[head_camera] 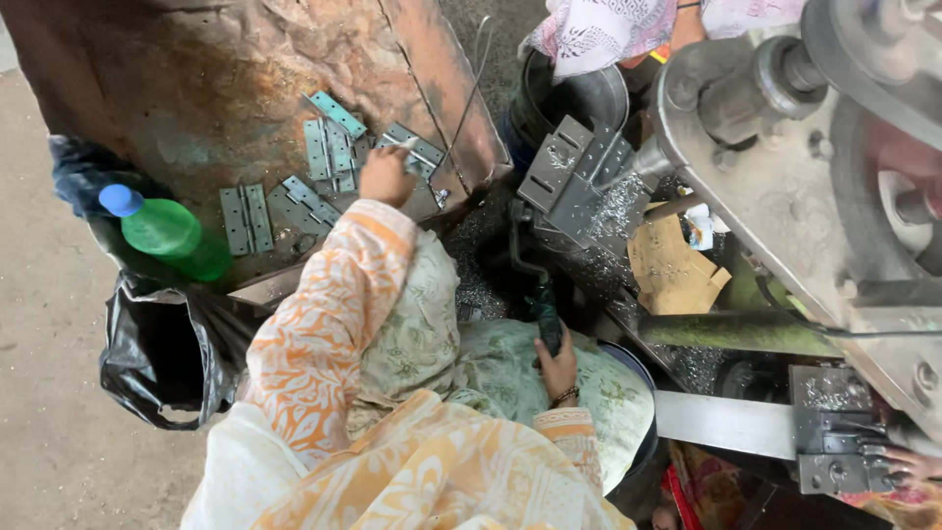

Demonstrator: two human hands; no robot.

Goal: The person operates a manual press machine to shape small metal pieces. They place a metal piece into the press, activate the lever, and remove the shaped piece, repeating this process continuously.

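Observation:
My left hand [385, 177] reaches out over a rusty metal sheet [196, 88] and is closed on the edge of a grey metal hinge [416, 150]. Several more hinges [316, 182] lie spread on the sheet just left of it. My right hand [558, 369] is down by my lap, wrapped around the dark handle of a bent lever [543, 312] that rises toward the machine. Both my sleeves are orange and white patterned cloth.
A green bottle with a blue cap [169, 234] and a black plastic bag [167, 353] sit at the left. A grey drilling machine [785, 147] with a jig plate [574, 177] covered in metal shavings fills the right. Another person's hand [908, 461] is at the bottom right, and a dark bucket [589, 98] stands at the top.

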